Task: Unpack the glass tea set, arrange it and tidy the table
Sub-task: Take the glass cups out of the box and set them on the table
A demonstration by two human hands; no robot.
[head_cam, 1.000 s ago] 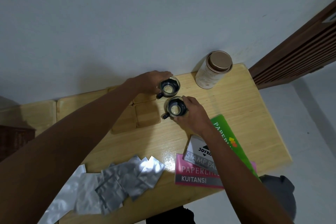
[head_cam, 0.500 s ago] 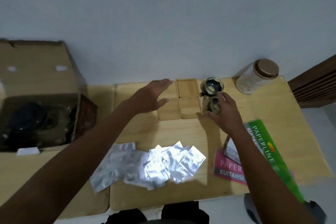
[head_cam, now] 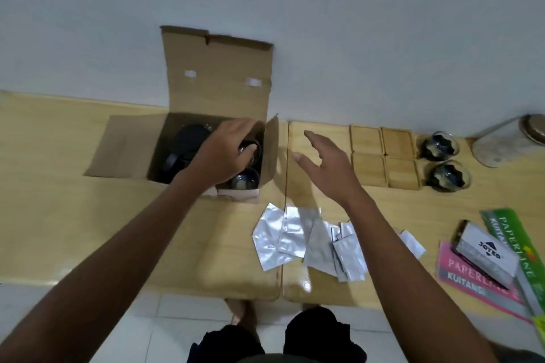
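Glass cups from the tea set sit in two places. Two of them (head_cam: 440, 144) (head_cam: 448, 176) stand on the tabletop (head_cam: 88, 215) at the right of the frame, one behind the other, just beside four wooden coasters (head_cam: 385, 156) laid in a square. Two more cups (head_cam: 246, 178) are inside the open cardboard box (head_cam: 218, 91) at centre left, next to a dark teapot (head_cam: 188, 144) in the same box.

Your left hand (head_cam: 227, 153) reaches down into the box, and its fingers curl over the rim of the farther cup (head_cam: 253, 146) there; whether that grip has closed on the cup you cannot tell, since the hand hides it. Your right hand (head_cam: 327, 168) hovers over the tabletop between the box and the coasters, fingers spread, its grip released and holding nothing.

Silver foil pouches (head_cam: 309, 242) lie scattered near the front edge at centre. At lower right lie a pink receipt book (head_cam: 472, 280), a green one (head_cam: 513, 244) and a small grey box (head_cam: 486, 253) on top of them. A jar with a brown lid (head_cam: 507, 141) lies at far right, blurred.
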